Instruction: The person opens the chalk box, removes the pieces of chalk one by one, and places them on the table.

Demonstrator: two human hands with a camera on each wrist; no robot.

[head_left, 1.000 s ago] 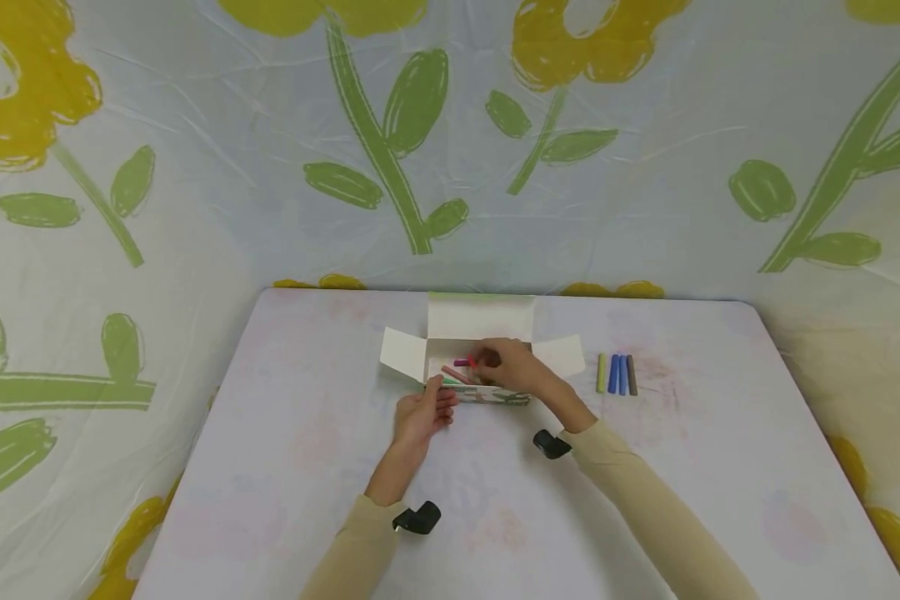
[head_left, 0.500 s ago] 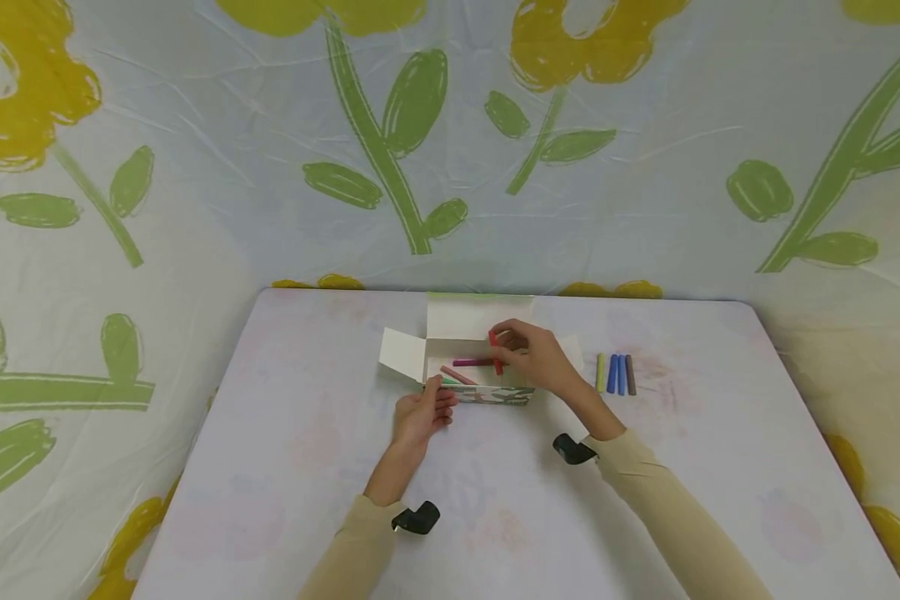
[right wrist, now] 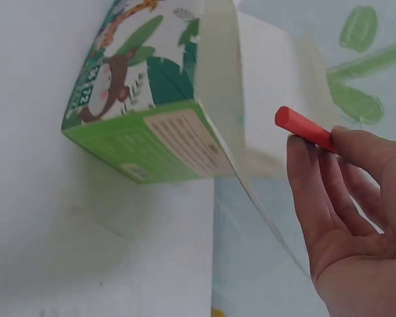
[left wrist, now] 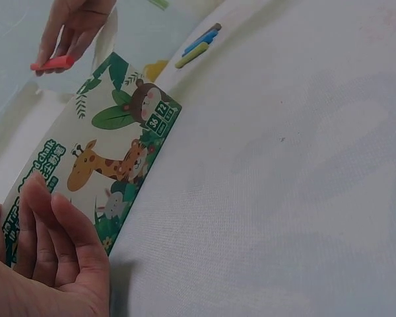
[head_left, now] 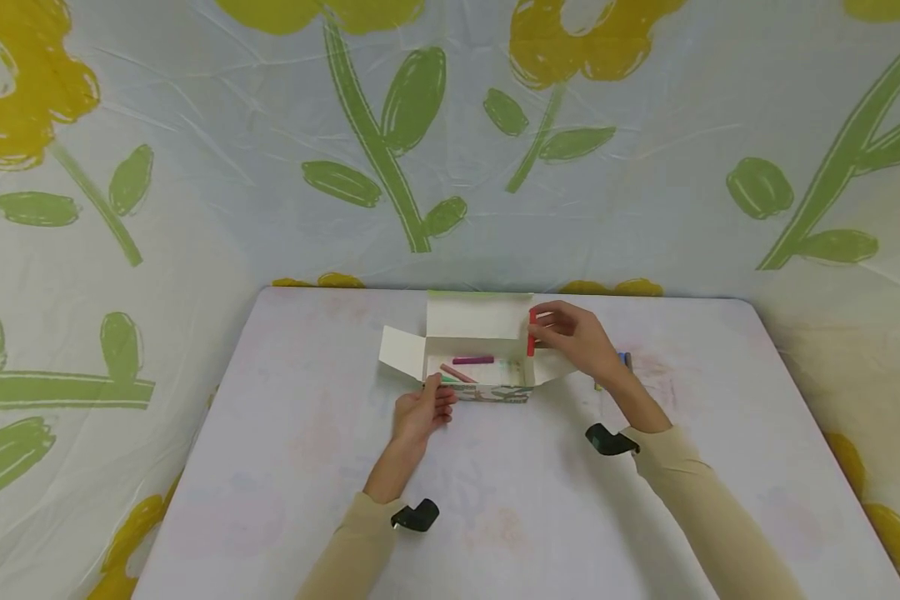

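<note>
An open chalk box (head_left: 495,393), printed with animals and leaves, stands near the table's back with its flaps spread. My left hand (head_left: 417,417) grips its front wall near the left corner, thumb over the rim and fingers against the printed face. Between thumb and fingertips, my right hand (head_left: 581,337) pinches a red chalk stick (head_left: 532,333) above the box's right end; the right wrist view shows the red stick's round end. Inside the box lie a purple chalk (head_left: 472,360), a pink chalk (head_left: 457,374) and a green chalk (head_left: 447,379) partly hidden by the left thumb.
Right of the box a short row of chalks lies on the table (head_left: 495,500), mostly behind the right hand and wrist; the left wrist view shows a yellow-green chalk (left wrist: 191,55) and a blue chalk (left wrist: 201,42) there. A flower-printed cloth (head_left: 270,125) hangs behind.
My right hand has lifted the red chalk out of the box and moved it right, over the right flap. The left hand has stayed on the box's front wall.
</note>
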